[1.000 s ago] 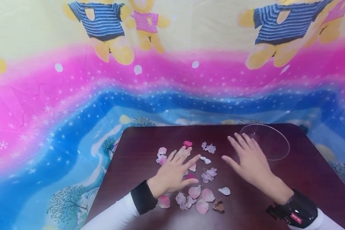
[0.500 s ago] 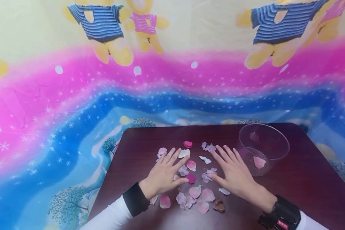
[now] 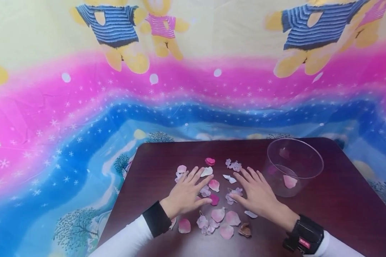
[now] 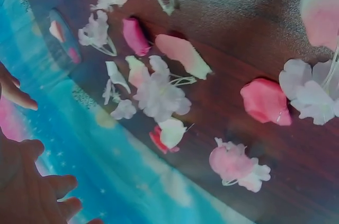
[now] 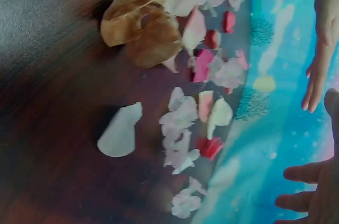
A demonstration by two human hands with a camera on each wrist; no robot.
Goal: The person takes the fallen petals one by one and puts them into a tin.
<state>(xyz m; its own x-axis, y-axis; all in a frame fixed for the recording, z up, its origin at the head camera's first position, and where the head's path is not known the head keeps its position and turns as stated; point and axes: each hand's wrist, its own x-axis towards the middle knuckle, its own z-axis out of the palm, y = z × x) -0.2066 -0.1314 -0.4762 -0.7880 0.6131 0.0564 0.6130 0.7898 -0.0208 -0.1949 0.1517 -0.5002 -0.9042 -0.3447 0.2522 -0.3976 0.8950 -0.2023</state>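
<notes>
The scattered petals (image 3: 217, 200) lie in the middle of the dark table (image 3: 341, 207), spread from mid-table toward its near edge. The left hand (image 3: 184, 192) lies flat over the left part of the scatter, fingers straight and spread, gripping nothing. The right hand (image 3: 258, 194) lies flat just right of it, fingers likewise spread. Whether the palms actually press on petals cannot be told; several petals are hidden beneath the left hand.

A dark pink petal (image 3: 214, 199) sits between the two thumbs. A brown withered piece (image 3: 245, 230) lies near the table's near edge, and a white petal (image 3: 251, 214) just beside the right wrist.

A clear glass bowl (image 3: 303, 175) stands toward the far right corner, close to the right fingertips; a pink petal (image 3: 290, 181) lies inside.

Both wrist views are blurred, and hands there are cut off at the frame edges. A printed cloth (image 3: 83, 107) hangs behind.
</notes>
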